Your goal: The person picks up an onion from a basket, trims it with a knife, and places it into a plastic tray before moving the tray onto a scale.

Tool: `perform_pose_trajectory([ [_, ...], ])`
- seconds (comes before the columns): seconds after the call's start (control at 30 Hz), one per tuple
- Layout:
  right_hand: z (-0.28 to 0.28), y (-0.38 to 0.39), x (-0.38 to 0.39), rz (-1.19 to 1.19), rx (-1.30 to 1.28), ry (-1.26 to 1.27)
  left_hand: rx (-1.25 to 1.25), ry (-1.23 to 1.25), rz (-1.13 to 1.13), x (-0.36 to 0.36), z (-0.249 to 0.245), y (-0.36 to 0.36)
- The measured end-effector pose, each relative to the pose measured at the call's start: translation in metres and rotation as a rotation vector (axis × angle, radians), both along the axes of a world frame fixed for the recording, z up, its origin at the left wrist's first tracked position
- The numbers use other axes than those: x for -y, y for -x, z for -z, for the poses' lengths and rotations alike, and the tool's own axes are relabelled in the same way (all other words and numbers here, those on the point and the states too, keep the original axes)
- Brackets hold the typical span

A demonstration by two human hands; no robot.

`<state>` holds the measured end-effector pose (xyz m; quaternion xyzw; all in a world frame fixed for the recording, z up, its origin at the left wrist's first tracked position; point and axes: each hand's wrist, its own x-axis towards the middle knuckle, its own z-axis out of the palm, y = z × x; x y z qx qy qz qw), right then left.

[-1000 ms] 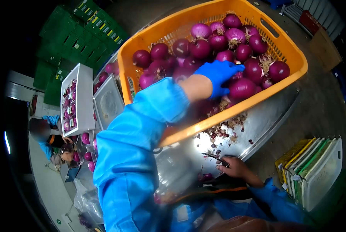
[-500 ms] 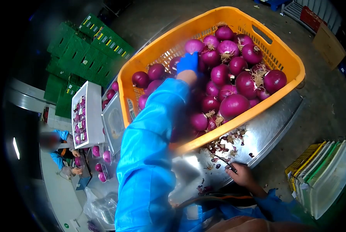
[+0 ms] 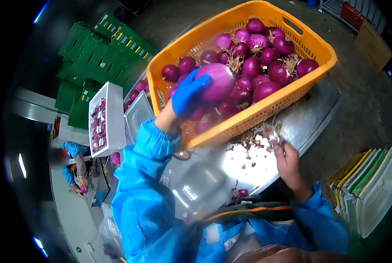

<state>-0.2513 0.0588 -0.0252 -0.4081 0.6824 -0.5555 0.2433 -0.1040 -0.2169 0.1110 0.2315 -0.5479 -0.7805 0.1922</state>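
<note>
In a blue glove, my left hand [image 3: 188,94] grips a large red onion [image 3: 215,83] with dry roots, lifted over the orange basket [image 3: 266,105]. Many more red onions [image 3: 278,72] lie in the basket. My bare right hand [image 3: 288,163] is low over the metal table [image 3: 312,131], its thumb and fingers bent together beside scraps of onion skin [image 3: 253,142]. What those fingers hold is blurred and cannot be made out.
Stacked green crates [image 3: 88,57] stand at the upper left, near a white box [image 3: 112,122] of packed onions. A co-worker [image 3: 73,162] handles an onion at the far left. Plastic trays [image 3: 198,182] lie on the table; upright baskets [image 3: 375,188] stand at right.
My left hand has come out of the basket toward me, now with a large onion. My right hand has moved right and up, and the dark tool seen in it before is no longer distinct.
</note>
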Motion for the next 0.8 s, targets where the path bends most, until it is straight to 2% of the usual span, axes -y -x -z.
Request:
perform_pose_trajectory([
  [0.03,-0.013,0.001,0.010,0.024,-0.113,0.173,0.012,-0.088,0.008,-0.030,-0.018,-0.008],
  [0.07,-0.036,0.002,0.015,-0.002,-0.195,0.223,-0.034,-0.139,0.022,-0.052,-0.022,-0.015],
  [0.1,-0.051,0.001,0.020,-0.004,-0.290,0.303,-0.005,-0.078,0.027,-0.063,-0.015,-0.026],
  [0.2,-0.085,-0.011,0.020,-0.011,-0.553,0.314,0.071,0.006,0.042,-0.102,-0.008,-0.048],
  [0.27,-0.084,-0.020,0.017,-0.002,-0.673,0.312,0.058,0.079,0.027,-0.122,0.006,-0.058],
  [0.3,-0.081,-0.024,0.015,0.001,-0.732,0.308,0.044,-0.005,-0.021,-0.136,0.011,-0.062],
  [0.43,-0.068,-0.040,0.004,-0.049,-0.812,0.309,-0.018,-0.223,0.014,-0.162,0.036,-0.081],
  [0.53,-0.036,-0.042,-0.002,-0.077,-0.752,0.205,-0.002,-0.285,-0.024,-0.179,0.048,-0.093],
  [0.57,-0.009,-0.035,-0.003,-0.053,-0.759,0.091,-0.077,-0.302,0.050,-0.183,0.046,-0.093],
  [0.6,0.026,-0.025,-0.009,-0.017,-0.655,-0.015,-0.109,-0.281,0.038,-0.188,0.046,-0.096],
  [0.67,0.035,-0.029,-0.026,0.094,-0.571,-0.033,-0.194,-0.223,0.005,-0.194,0.047,-0.099],
  [0.77,0.005,-0.053,-0.034,0.036,-0.329,-0.146,-0.073,-0.293,-0.167,-0.195,0.070,-0.102],
  [0.8,-0.003,-0.055,-0.032,-0.009,-0.244,-0.086,-0.047,-0.270,-0.220,-0.196,0.073,-0.101],
])
